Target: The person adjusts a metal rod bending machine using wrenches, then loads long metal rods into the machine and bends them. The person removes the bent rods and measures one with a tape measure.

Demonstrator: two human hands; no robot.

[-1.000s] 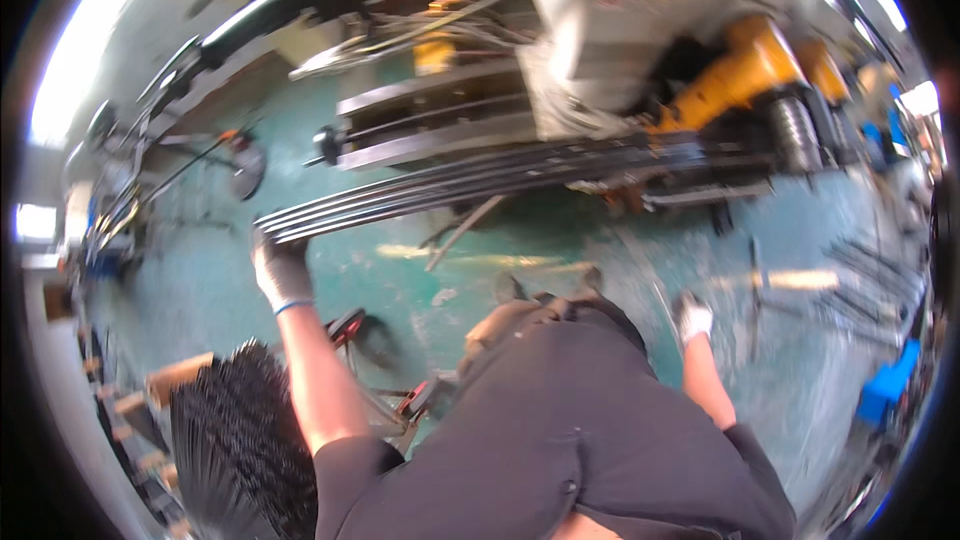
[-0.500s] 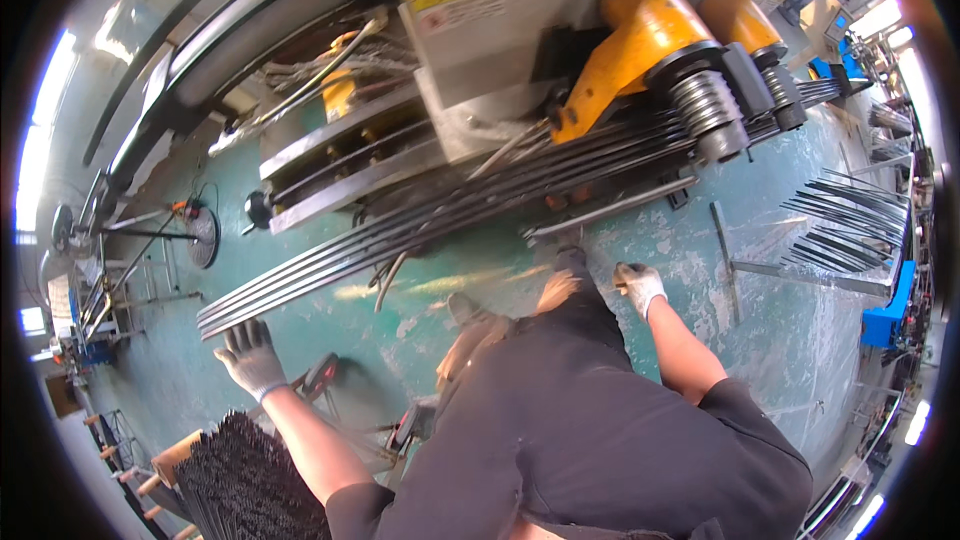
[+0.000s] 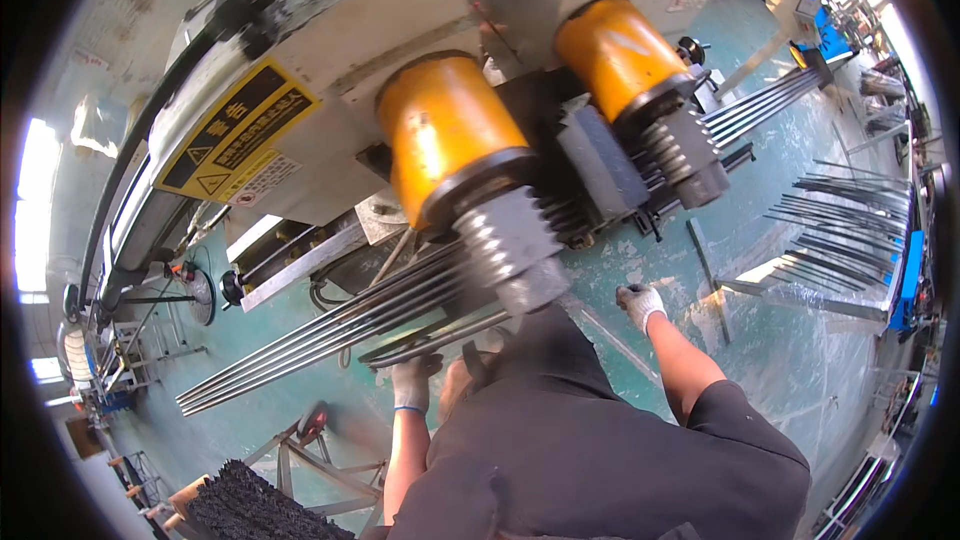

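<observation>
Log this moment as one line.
left hand: gloved, at dark bar, contact unclear | right hand: gloved, over floor | rods: extending either side of orange cylinders

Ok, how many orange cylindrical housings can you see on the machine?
2: left housing, above the picture's middle; right housing, beside it and higher up. Others could be hidden behind the machine.

The machine [image 3: 345,120] spans the upper middle, its two housings [image 3: 455,135] side by side. Long bars [image 3: 330,332] pass beneath them, from lower left toward upper right. Below the bars, the left hand [image 3: 415,383] is left of the right hand [image 3: 640,306]. Rods [image 3: 840,225] lie on a rack [image 3: 800,300] at right; a bundle [image 3: 255,510] sits lower left.
</observation>
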